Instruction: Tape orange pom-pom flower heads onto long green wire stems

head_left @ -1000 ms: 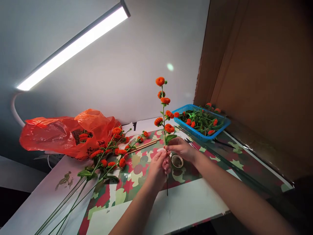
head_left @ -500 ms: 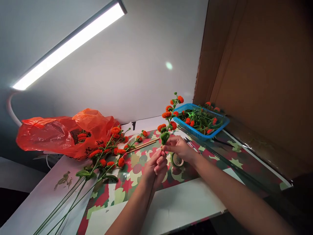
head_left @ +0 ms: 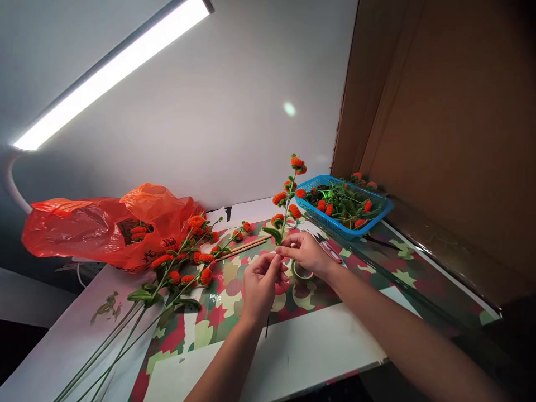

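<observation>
An artificial flower stem (head_left: 286, 215) with fuzzy orange blooms and green leaves stands nearly upright in the middle, held in both hands. My right hand (head_left: 307, 254) pinches it just below the leaf (head_left: 273, 234). Just under that, my left hand (head_left: 263, 282) is closed around the lower stem, with thumb and forefinger together; the thin stem end shows beneath it. Close to my right hand lies a roll of green tape (head_left: 295, 274), partly hidden. Pink-handled scissors (head_left: 333, 252) rest behind my right wrist.
A blue basket (head_left: 355, 232) of flower pieces stands at the back right. On the left are a red plastic bag (head_left: 79, 229) and several finished-looking flower stems (head_left: 111, 357). Wooden sticks (head_left: 245, 247) lie mid-table. A lit lamp (head_left: 113, 72) hangs above; cardboard (head_left: 444, 123) walls the right.
The flower stem has turned, so its leaf now points left instead of facing me. My left hand's fingers have shifted on the stem, and its lower end has come into view.
</observation>
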{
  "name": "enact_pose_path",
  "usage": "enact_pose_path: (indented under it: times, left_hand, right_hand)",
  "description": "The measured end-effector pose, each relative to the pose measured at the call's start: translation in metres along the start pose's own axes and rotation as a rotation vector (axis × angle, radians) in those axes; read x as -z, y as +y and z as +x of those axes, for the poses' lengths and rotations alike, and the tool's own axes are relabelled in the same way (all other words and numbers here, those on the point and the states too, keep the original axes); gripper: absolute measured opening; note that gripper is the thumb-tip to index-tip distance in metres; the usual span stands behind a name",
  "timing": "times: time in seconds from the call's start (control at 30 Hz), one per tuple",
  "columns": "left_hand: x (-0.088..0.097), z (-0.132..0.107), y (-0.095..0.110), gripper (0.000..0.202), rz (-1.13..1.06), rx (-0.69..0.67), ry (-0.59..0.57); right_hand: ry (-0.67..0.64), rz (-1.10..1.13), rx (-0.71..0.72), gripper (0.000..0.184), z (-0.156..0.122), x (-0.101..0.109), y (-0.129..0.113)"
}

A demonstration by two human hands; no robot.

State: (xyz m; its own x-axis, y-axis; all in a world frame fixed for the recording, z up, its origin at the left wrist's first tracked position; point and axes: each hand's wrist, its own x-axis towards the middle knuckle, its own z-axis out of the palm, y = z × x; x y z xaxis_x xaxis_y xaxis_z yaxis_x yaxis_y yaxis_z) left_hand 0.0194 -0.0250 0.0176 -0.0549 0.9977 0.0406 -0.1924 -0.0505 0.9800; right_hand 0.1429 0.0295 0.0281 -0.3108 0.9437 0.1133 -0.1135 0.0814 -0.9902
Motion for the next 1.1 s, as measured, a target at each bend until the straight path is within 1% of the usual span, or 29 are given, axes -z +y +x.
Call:
enact_pose_path:
  times: [0.1, 0.17, 0.23, 0.27, 0.33, 0.37, 0.4, 0.43, 0.57, 0.6, 0.63, 0.67, 0.73, 0.83, 0.9, 0.97, 1.03, 1.1]
  left_hand:
    - [0.000, 0.002, 0.002, 0.027, -0.334, 0.217, -0.082]
    - [-0.001, 0.002, 0.003, 0.028, -0.481, 0.310, -0.115]
    - [-0.003, 0.001, 0.003, 0.027, -0.563, 0.345, -0.121]
    - [-0.004, 0.001, 0.002, 0.027, -0.588, 0.354, -0.117]
    - [-0.005, 0.000, 0.001, 0.026, -0.588, 0.372, -0.116]
    - [-0.005, 0.000, 0.000, 0.026, -0.550, 0.370, -0.115]
    - [-0.005, 0.000, -0.001, 0.026, -0.477, 0.348, -0.105]
    - [-0.005, -0.001, -0.002, 0.027, -0.373, 0.296, -0.078]
    - [-0.003, -0.004, -0.003, 0.021, 0.137, -0.073, 0.104]
    - [-0.002, -0.005, -0.003, 0.020, 0.212, -0.135, 0.133]
    - [-0.001, -0.005, -0.003, 0.019, 0.244, -0.164, 0.142]
    - [0.000, -0.005, -0.002, 0.019, 0.232, -0.162, 0.131]
    - [0.001, -0.003, -0.002, 0.019, 0.088, -0.077, 0.068]
    - [0.002, 0.000, 0.000, 0.021, -0.271, 0.165, -0.027]
    - [0.001, 0.001, 0.001, 0.022, -0.481, 0.337, -0.057]
    - [0.000, 0.001, 0.002, 0.022, -0.617, 0.449, -0.070]
    - [-0.001, 0.001, 0.001, 0.023, -0.651, 0.477, -0.066]
    - [0.000, 0.001, -0.001, 0.027, -0.588, 0.434, -0.055]
  right_hand:
    - [-0.137, 0.127, 0.059, 0.026, -0.001, 0.000, 0.000]
    - [-0.228, 0.198, 0.060, 0.025, -0.002, 0.001, 0.001]
    - [-0.285, 0.231, 0.034, 0.025, -0.002, 0.001, 0.003]
    - [-0.292, 0.238, 0.019, 0.025, -0.002, 0.001, 0.004]
    - [-0.276, 0.233, -0.002, 0.027, -0.002, 0.001, 0.006]
    - [-0.254, 0.228, -0.010, 0.028, -0.002, 0.002, 0.006]
    - [-0.224, 0.216, -0.017, 0.029, -0.002, 0.002, 0.006]
    - [-0.187, 0.194, -0.020, 0.030, -0.001, 0.002, 0.005]
    - [-0.077, 0.037, -0.016, 0.031, 0.000, 0.002, 0.000]
    - [-0.064, 0.006, -0.015, 0.031, 0.000, 0.002, -0.001]
    - [-0.053, -0.015, -0.017, 0.030, 0.000, 0.002, -0.001]
    - [-0.045, -0.025, -0.020, 0.030, 0.000, 0.002, -0.002]
    - [-0.052, -0.005, -0.016, 0.029, 0.000, 0.002, -0.001]
    - [-0.137, 0.118, 0.020, 0.027, -0.001, 0.003, 0.001]
    - [-0.202, 0.209, 0.052, 0.024, 0.000, 0.003, 0.002]
    - [-0.240, 0.255, 0.065, 0.022, 0.000, 0.003, 0.005]
    - [-0.236, 0.260, 0.048, 0.022, 0.001, 0.003, 0.007]
    - [-0.205, 0.246, 0.013, 0.024, 0.003, 0.003, 0.008]
